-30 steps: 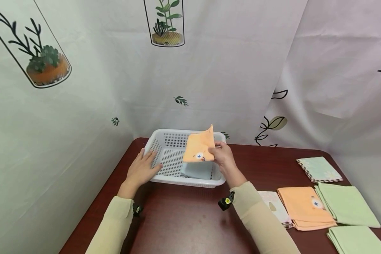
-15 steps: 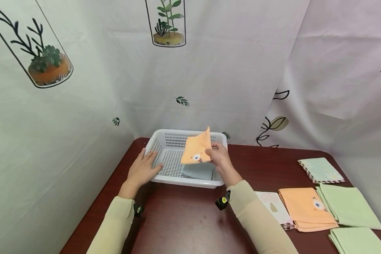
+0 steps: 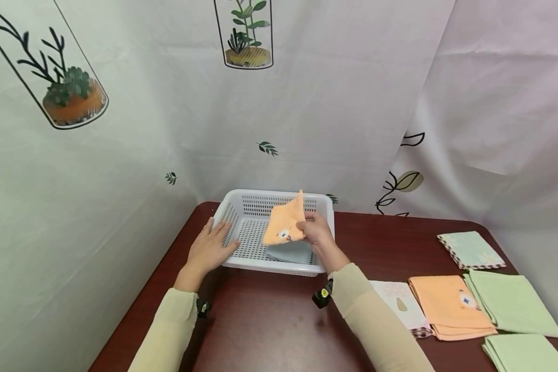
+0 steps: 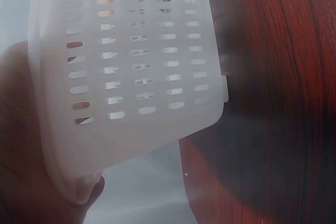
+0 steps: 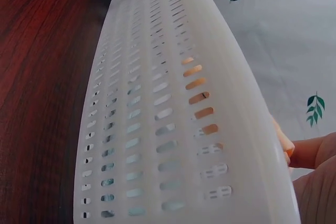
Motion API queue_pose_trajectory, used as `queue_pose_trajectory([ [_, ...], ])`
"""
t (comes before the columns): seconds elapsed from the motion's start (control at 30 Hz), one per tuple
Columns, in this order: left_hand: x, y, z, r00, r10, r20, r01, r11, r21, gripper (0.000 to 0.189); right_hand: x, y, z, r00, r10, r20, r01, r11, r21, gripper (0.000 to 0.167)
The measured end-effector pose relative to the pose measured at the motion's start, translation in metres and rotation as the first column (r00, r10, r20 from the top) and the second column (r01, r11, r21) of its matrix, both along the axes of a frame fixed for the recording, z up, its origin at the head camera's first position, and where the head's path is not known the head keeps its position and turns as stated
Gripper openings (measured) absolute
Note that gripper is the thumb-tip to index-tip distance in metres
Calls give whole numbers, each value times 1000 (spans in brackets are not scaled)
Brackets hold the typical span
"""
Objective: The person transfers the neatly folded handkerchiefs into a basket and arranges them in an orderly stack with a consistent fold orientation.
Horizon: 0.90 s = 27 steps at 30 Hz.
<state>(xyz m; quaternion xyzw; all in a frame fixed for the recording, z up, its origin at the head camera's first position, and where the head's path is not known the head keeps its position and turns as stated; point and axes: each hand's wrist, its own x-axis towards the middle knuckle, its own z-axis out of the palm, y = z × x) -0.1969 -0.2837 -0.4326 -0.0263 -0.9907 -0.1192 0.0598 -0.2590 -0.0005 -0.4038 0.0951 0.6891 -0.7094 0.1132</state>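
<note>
My right hand [image 3: 317, 232] pinches a folded orange towel [image 3: 281, 219] with a small printed face by its right edge, thumb on the near side. The towel is held tilted over the right half of a white plastic basket [image 3: 260, 265]. Beneath it, a folded pale blue towel [image 3: 293, 253] lies on the basket floor, partly covered by the orange one. Across the basket's left rim rests my left hand [image 3: 209, 250], fingers spread and holding nothing. In the right wrist view, orange shows through the slots of the basket wall [image 5: 152, 98].
At the right of the dark red table [image 3: 279, 320] lie another folded orange towel [image 3: 446, 305], a white patterned cloth [image 3: 397, 302], two green towels [image 3: 511, 305] and a pale floral cloth with checked edging [image 3: 469, 248]. A printed curtain [image 3: 330, 129] hangs behind the basket.
My right hand has moved a little left and downward with the orange towel, bringing it lower over the pale blue towel. My left hand has stayed on the rim.
</note>
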Motion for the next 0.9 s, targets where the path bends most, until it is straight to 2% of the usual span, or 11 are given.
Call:
queue_pose_trajectory([
  [0.37,0,0,0,1000,-2,-10,2,1000,-1,76,0,-3,-3,999,32,21,-32,999,42,37],
  [0.63,-2,0,0,1000,-4,-4,4,1000,2,77,1,-4,-7,999,47,11,-48,998,36,40],
  [0.9,-3,0,0,1000,-2,6,2,1000,9,77,3,-3,-9,996,77,34,-79,995,68,36],
])
